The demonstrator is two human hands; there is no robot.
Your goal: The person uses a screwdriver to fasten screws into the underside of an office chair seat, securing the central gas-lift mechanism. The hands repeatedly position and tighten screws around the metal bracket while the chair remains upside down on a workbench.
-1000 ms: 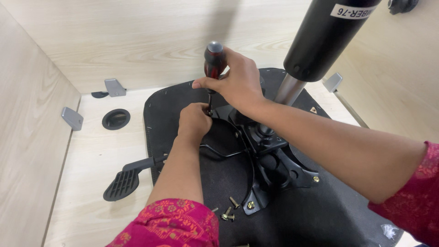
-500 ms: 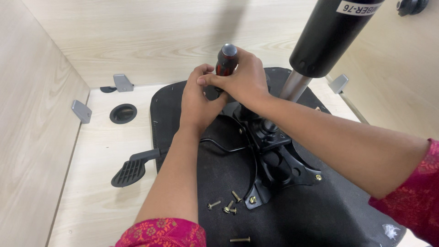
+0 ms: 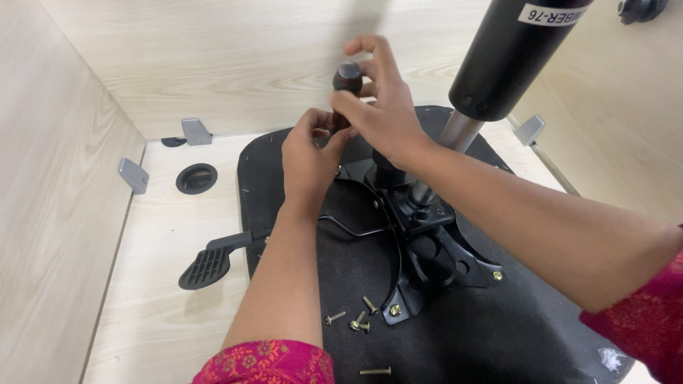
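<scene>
right hand [image 3: 380, 107] grip pinching screwdriver [image 3: 346, 89] handle, left hand [image 3: 307, 153] grip pinching its shaft, over seat base [image 3: 299, 235]

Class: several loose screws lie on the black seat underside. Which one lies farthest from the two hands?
The single screw at the bottom edge of the view, lying sideways and alone. The other loose screws cluster higher up, beside the metal bracket, closer to the hands.
</scene>
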